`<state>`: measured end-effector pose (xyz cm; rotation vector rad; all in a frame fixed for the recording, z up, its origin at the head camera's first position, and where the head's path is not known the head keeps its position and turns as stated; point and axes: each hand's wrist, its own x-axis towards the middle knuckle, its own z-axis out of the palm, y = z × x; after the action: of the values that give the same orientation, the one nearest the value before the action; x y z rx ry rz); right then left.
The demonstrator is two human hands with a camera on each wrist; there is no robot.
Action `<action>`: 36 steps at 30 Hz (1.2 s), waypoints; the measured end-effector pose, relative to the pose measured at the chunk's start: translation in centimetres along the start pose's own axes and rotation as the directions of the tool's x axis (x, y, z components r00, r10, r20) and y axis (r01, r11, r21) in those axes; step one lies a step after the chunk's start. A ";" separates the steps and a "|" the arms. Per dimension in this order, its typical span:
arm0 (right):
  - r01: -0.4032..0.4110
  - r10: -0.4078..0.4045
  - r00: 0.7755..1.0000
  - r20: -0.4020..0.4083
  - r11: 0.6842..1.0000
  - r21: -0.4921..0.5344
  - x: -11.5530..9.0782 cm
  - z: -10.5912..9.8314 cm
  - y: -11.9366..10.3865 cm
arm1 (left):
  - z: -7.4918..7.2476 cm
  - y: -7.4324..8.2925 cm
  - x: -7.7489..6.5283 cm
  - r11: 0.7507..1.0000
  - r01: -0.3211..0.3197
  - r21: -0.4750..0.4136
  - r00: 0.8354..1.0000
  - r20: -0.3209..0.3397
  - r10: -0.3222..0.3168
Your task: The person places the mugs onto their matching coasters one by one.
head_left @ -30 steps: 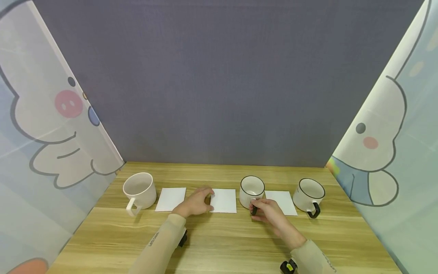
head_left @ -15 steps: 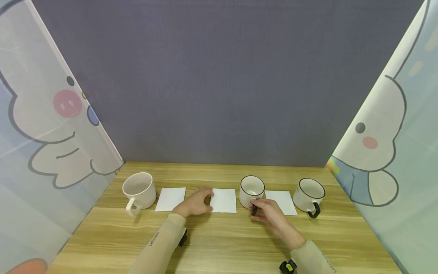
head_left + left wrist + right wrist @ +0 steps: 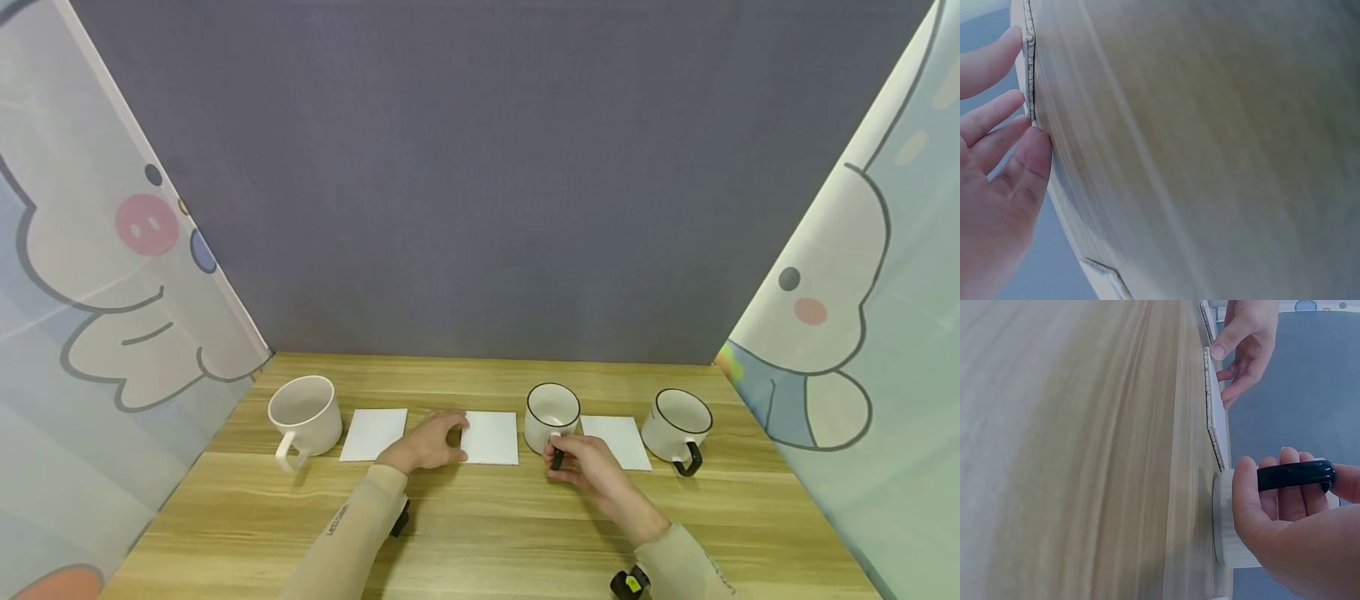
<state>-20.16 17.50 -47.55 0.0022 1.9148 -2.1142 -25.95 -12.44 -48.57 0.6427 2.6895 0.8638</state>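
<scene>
My right hand (image 3: 596,475) grips the black handle of a white mug (image 3: 552,408) with a black rim, standing upright on the table right of the middle white square coaster (image 3: 489,438). In the right wrist view the fingers curl behind that black handle (image 3: 1294,475) and the thumb lies near the mug's side. My left hand (image 3: 426,444) rests at the left edge of the middle coaster, thumb and fingertips spread along it and loosely bent. The left wrist view shows those fingertips (image 3: 1036,153) low at the coaster's edge.
A plain white mug (image 3: 307,417) stands far left, beside a second white coaster (image 3: 374,434). Another coaster (image 3: 617,442) lies between the gripped mug and a black-handled mug (image 3: 677,425) at the right. A grey panel (image 3: 487,192) closes the table's (image 3: 480,533) back.
Both hands, the mugs and the coasters hold their places. Only a very slight shift of the whole head view shows.
</scene>
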 end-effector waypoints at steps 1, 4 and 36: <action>0.001 -0.001 1.000 0.000 1.000 0.000 0.0 0.0 0.0 | 0.0 0.0 0.0 1.000 0.002 0.000 1.000 0.002 -0.002; 0.007 -0.007 1.000 0.002 1.000 -0.003 -0.1 0.0 -0.2 | -0.1 0.0 0.1 1.000 0.002 0.002 1.000 0.004 -0.002; 0.051 -0.053 0.993 -0.105 0.998 -0.020 -0.6 1.3 0.0 | 0.1 -0.1 -0.1 1.000 -0.010 -0.027 1.000 -0.001 0.010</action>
<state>-19.32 16.36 -47.29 0.0621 2.0145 -2.1714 -25.89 -12.49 -48.64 0.6500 2.6730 0.9007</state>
